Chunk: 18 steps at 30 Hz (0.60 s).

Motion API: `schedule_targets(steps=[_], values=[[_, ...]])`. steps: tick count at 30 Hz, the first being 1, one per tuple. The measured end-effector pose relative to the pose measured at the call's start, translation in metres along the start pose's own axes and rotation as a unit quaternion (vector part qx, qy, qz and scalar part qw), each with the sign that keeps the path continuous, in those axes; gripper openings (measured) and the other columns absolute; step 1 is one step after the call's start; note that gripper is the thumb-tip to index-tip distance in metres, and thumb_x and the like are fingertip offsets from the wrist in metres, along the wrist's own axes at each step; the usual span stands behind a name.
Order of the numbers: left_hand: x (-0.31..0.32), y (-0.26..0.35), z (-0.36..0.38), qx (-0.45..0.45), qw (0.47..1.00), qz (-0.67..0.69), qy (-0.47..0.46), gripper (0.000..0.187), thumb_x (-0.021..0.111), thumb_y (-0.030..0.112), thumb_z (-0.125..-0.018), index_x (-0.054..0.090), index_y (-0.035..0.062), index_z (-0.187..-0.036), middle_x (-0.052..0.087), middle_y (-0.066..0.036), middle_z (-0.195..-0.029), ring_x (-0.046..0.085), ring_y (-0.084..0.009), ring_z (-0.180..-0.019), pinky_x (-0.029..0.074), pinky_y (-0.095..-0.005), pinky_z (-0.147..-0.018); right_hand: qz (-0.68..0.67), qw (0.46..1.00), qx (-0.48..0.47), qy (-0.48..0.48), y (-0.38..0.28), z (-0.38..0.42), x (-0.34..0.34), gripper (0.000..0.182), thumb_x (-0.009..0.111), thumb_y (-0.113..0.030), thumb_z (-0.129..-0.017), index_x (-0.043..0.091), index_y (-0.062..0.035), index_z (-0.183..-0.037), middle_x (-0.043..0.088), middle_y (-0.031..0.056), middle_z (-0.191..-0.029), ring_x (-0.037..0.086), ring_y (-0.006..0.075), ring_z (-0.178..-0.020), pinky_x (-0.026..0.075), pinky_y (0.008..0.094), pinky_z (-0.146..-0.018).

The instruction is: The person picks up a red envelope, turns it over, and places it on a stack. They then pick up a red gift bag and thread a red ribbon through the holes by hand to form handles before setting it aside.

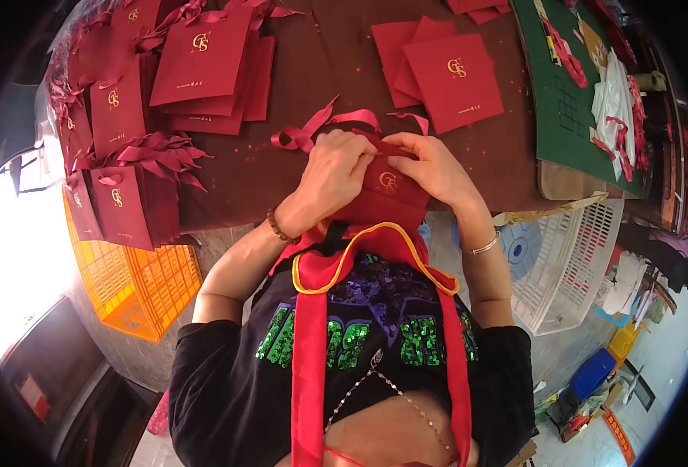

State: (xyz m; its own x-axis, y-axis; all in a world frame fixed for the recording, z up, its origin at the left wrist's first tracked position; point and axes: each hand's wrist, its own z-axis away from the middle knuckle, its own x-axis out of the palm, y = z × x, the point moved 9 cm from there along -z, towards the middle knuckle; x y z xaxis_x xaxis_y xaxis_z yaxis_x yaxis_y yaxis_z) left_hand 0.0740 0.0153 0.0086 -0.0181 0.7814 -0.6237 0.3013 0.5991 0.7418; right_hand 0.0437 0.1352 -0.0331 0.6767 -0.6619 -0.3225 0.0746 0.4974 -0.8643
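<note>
Grips the red bag (394,199) by its upper edge, pinched between the left hand (335,175) and right hand (431,165), apparently to steady it. Rests near the 6 o'clock rim of the worktop (328,66), likely for close reach. Shows its gold logo (388,181) upright, pointing the gripped edge towards 12, with a foreshortened long axis near 11-to-5. Compare the flat bags (454,82) at 1 o'clock.

The brown desk (328,62) carries piles of red bags (200,66) along its left side, with bows (157,156) trailing from them. Right of centre lies a fanned red stack (457,89); a green mat (558,144) lies at the right end. Red specks (252,147) dot the surface, and a ribbon (318,121) curls near the front.
</note>
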Motion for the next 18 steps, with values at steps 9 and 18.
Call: schedule_targets(steps=[9,18], values=[[-0.007,0.01,-0.002,0.028,0.999,-0.032,0.022,0.008,0.06,0.004,-0.079,0.061,0.0013,-0.086,0.063,-0.01,-0.079,0.06,-0.0253,-0.076,0.045,-0.0337,-0.068,-0.028,1.0,-0.003,0.003,-0.001,0.001,-0.001,0.033,0.057,-0.008,-0.083,0.055,0.0044,-0.114,0.063,0.0069,-0.099,0.057,0.0095,-0.089,0.045,0.023,-0.078],[0.004,-0.024,0.002,-0.169,0.973,0.148,-0.052,0.01,0.061,0.005,-0.081,0.063,0.0002,-0.09,0.066,-0.01,-0.081,0.063,-0.0152,-0.075,0.048,-0.0252,-0.067,-0.04,0.999,0.024,0.007,0.001,0.001,-0.004,0.033,0.059,-0.009,-0.083,0.056,0.0049,-0.113,0.064,0.0091,-0.098,0.058,0.0104,-0.089,0.046,0.0239,-0.078]])
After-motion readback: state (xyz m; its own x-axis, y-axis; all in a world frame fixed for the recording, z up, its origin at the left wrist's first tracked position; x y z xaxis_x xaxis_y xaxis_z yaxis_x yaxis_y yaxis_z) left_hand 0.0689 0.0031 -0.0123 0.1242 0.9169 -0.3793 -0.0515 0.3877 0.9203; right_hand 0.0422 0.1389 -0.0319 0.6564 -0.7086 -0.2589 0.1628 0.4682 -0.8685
